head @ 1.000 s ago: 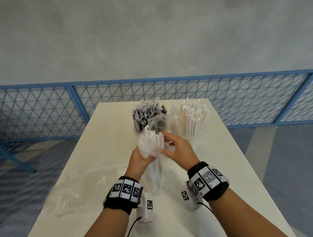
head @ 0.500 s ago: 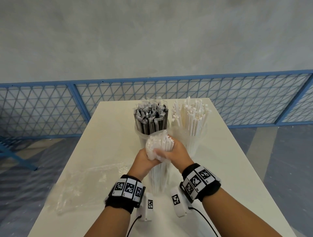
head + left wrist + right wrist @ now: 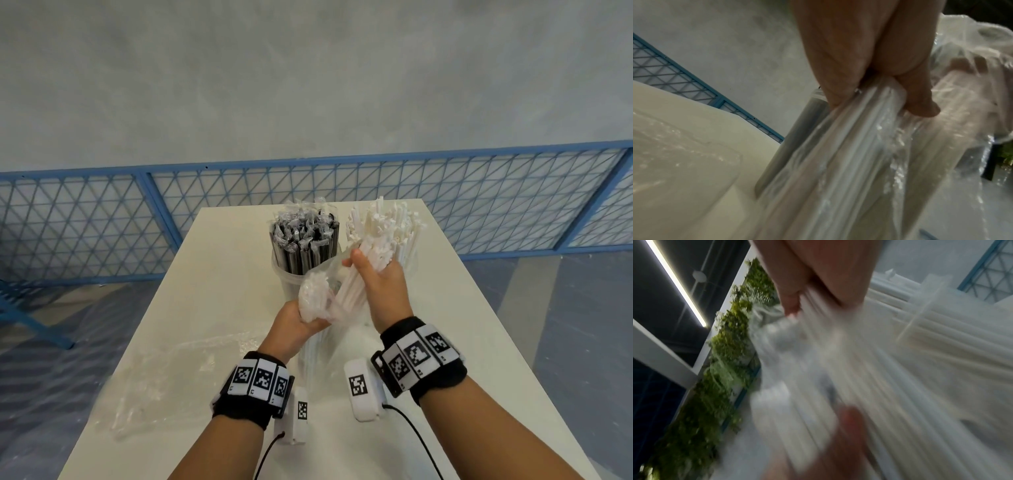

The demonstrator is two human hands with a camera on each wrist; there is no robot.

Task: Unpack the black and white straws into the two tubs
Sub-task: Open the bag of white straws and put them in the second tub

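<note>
Two clear tubs stand at the table's far end: the left tub [image 3: 291,274] is packed with wrapped black straws [image 3: 303,236], and white straws [image 3: 394,222] stand upright on the right. My left hand [image 3: 308,317] grips a clear bag of white straws [image 3: 313,298] upright on the table, fingers curled round it [image 3: 859,91]. My right hand [image 3: 366,270] grips a bundle of white straws [image 3: 352,284] drawn partly out of the bag and tilted toward the white straws. The right wrist view is blurred and shows the right hand [image 3: 818,305] round that bundle [image 3: 879,369].
A crumpled empty clear bag [image 3: 164,373] lies on the white table [image 3: 462,325] to the left of my arms. A blue mesh fence [image 3: 102,222] runs behind the table's far edge. Floor lies beyond both long table edges.
My right hand closed on the straw tops, then pulled a bundle up and right toward the white straws. My left hand kept hold of the bag.
</note>
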